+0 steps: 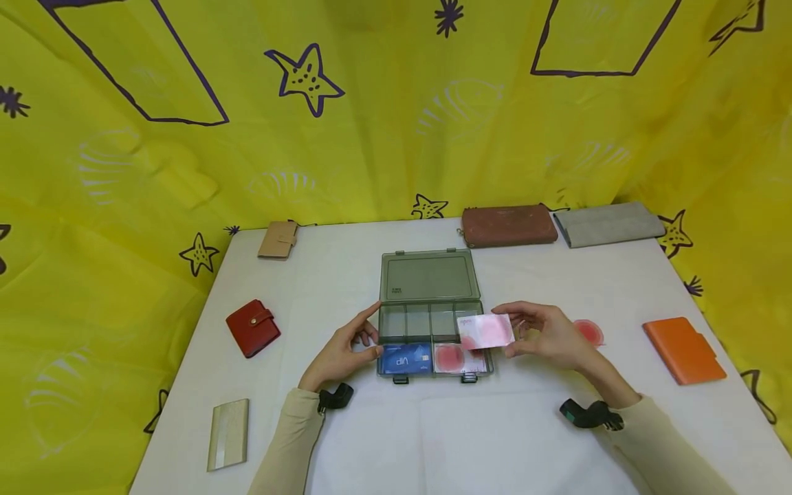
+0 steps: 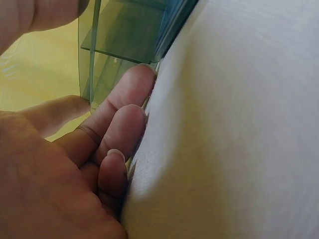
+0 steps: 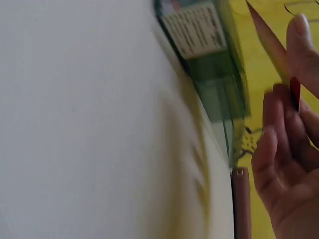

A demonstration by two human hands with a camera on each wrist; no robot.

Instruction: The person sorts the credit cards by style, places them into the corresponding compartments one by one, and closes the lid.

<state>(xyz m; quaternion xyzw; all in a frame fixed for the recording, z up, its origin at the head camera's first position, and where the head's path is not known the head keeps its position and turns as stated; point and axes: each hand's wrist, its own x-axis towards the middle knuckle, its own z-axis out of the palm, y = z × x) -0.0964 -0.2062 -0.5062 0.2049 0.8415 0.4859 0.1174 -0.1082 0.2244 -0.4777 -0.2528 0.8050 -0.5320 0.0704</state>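
- My left hand (image 1: 339, 354) is holding the left end of a green see-through box (image 1: 392, 323), the thumb resting near its front corner and the forefinger stretching towards the far one; the other fingers are curling beneath the palm.
- My right hand (image 1: 549, 333) is pinching a white-and-pink card (image 1: 485, 330) by its right end, the thumb and fingertips closing on it with only its thickness between them.
- That card is hanging over the right part of the box, slightly tilted and partly covering the compartments; I cannot tell whether it is touching anything below.
- The box is lying on the white table (image 1: 433, 440) in front of me, its lid (image 1: 430, 276) leaning open on the far side.
- In the front row, a blue VIP card (image 1: 405, 359) is filling the left compartment and a card with a red circle (image 1: 450, 357) is lying in the right one.
- On my left, a tan wallet (image 1: 276, 240), a red wallet (image 1: 253, 328) and a beige cardholder (image 1: 227, 434) are lying well apart.
- Along the far edge, a brown wallet (image 1: 509, 225) is lying just beside a grey wallet (image 1: 609, 223).
- On my right, an orange cardholder (image 1: 684, 350) is lying well beyond my hand.
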